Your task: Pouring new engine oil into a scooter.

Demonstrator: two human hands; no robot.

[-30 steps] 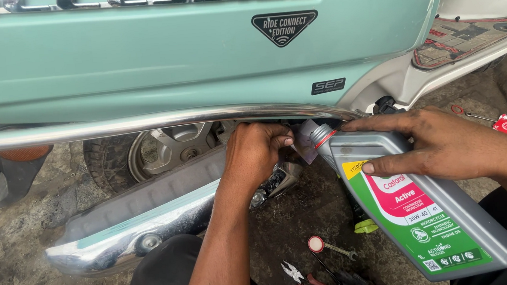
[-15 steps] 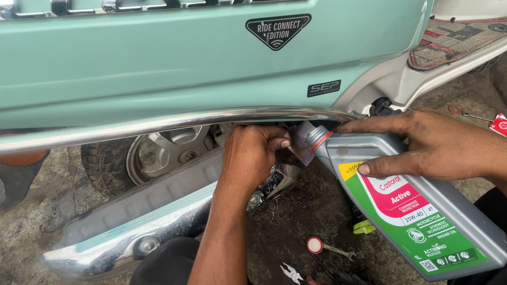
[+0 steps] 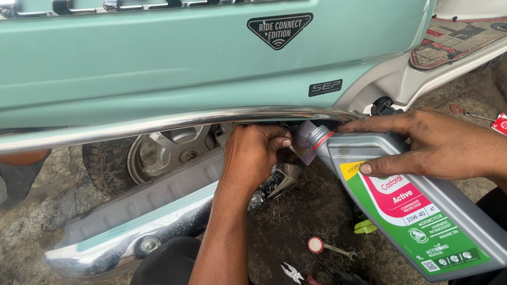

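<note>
A grey engine-oil bottle [image 3: 428, 219] with a green and red label is tipped, neck pointing up-left toward the underside of a pale green scooter [image 3: 138, 61]. My right hand [image 3: 440, 143] lies over the bottle's upper end and grips it. At the bottle's mouth, my left hand [image 3: 254, 154] is closed around a small funnel-like piece [image 3: 303, 147] by the engine, under the chrome guard rail [image 3: 144, 127]. The opening itself is hidden behind my left hand.
The chrome and grey exhaust [image 3: 128, 231] runs low at left, in front of the rear wheel [image 3: 158, 153]. On the stained concrete floor lie red-handled pliers [image 3: 303, 280], a small spanner [image 3: 328, 246], a green cap [image 3: 365, 227] and a red packet [image 3: 506, 125].
The view has crept slightly closer. Both hands and the tipped bottle stay in nearly the same place.
</note>
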